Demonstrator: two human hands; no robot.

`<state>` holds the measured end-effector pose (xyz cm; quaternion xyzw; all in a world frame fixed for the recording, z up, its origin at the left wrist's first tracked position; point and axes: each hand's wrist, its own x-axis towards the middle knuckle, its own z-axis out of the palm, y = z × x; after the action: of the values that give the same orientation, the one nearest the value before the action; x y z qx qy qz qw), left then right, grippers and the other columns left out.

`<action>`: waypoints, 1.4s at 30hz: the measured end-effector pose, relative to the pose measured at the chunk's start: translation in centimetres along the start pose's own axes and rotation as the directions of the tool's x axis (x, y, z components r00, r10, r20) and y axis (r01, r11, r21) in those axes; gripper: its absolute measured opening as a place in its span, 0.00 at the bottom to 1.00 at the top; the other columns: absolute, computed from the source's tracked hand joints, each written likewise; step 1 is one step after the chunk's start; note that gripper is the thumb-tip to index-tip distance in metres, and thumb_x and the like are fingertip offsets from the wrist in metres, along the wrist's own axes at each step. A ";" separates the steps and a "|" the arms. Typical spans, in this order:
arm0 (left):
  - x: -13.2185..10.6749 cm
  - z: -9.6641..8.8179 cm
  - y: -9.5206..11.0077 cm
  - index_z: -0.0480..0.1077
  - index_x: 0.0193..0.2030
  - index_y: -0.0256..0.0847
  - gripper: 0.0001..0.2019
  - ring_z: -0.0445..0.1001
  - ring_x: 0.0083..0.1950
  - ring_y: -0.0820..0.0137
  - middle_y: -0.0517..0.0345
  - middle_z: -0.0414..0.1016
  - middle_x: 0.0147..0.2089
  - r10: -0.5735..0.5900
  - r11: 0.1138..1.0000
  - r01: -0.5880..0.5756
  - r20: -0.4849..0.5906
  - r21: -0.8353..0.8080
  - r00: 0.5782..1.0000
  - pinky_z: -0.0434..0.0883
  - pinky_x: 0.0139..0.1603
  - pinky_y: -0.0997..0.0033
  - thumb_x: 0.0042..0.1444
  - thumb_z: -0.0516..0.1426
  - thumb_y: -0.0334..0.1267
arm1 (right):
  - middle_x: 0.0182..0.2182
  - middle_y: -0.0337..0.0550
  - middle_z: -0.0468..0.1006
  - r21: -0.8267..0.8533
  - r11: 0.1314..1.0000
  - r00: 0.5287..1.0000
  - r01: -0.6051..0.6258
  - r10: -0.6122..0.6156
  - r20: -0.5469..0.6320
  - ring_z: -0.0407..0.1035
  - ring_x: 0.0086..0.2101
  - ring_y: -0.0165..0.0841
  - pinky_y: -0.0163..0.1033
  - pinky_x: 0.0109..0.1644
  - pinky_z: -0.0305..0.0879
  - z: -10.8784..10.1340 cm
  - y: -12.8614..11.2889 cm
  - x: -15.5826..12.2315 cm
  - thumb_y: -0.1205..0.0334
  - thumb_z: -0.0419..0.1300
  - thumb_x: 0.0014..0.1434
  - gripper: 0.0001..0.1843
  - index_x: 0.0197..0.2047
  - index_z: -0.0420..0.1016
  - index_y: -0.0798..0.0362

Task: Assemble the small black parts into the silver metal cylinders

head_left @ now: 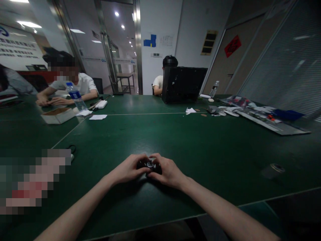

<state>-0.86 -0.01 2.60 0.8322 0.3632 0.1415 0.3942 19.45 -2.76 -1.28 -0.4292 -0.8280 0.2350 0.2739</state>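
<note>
One left hand (132,167) and one right hand (168,170) curl around a small black part with a silvery round face (150,164) above the green desk (150,207), thumbs and fingers pinching it from both sides. Handling seems under way: the part is gripped, not set down; what is finished on it is too small to tell. Well right of the part is a grey cylinder (273,171); beyond it, leftward, a shallow cardboard box (59,116); farther, slightly right, a black case (184,85).
</note>
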 end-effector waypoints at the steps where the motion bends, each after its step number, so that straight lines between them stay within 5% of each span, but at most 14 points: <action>1: 0.0 0.0 0.1 0.68 0.47 0.39 0.12 0.72 0.43 0.66 0.55 0.74 0.44 -0.002 1.000 0.002 0.000 -0.004 1.000 0.67 0.45 0.70 0.58 0.55 0.40 | 0.40 0.43 0.75 -0.002 1.000 1.000 0.003 -0.003 0.003 0.70 0.36 0.34 0.37 0.39 0.63 0.0 0.0 0.0 0.55 0.62 0.53 0.29 0.55 0.57 0.51; 7: 0.0 -0.1 0.2 0.68 0.49 0.39 0.13 0.71 0.44 0.65 0.54 0.73 0.46 -0.024 1.000 0.024 -0.001 0.006 1.000 0.67 0.47 0.68 0.58 0.54 0.40 | 0.44 0.45 0.73 -0.007 1.000 0.999 0.028 -0.027 0.020 0.69 0.39 0.36 0.40 0.43 0.64 0.0 0.0 0.0 0.58 0.64 0.50 0.36 0.59 0.53 0.50; 16: 0.0 -0.4 0.2 0.67 0.50 0.38 0.15 0.70 0.45 0.65 0.54 0.73 0.47 -0.034 0.998 0.034 0.012 -0.057 0.999 0.66 0.48 0.68 0.60 0.52 0.43 | 0.41 0.43 0.73 0.018 0.999 0.999 0.039 -0.039 -0.023 0.68 0.34 0.30 0.36 0.39 0.63 0.0 -0.2 0.0 0.61 0.60 0.53 0.29 0.57 0.56 0.51; 42: 0.0 -0.4 0.8 0.72 0.45 0.38 0.17 0.71 0.40 0.66 0.56 0.75 0.41 -0.013 0.998 0.014 0.026 -0.062 1.000 0.65 0.41 0.72 0.63 0.48 0.45 | 0.31 0.39 0.74 0.147 0.989 1.000 0.019 -0.019 -0.002 0.65 0.26 0.26 0.32 0.30 0.61 -0.6 -0.4 0.0 0.53 0.61 0.53 0.30 0.57 0.64 0.53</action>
<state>-0.70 -0.09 3.48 0.8188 0.3592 0.1396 0.4256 19.62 -2.91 -0.60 -0.4001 -0.8123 0.2927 0.3073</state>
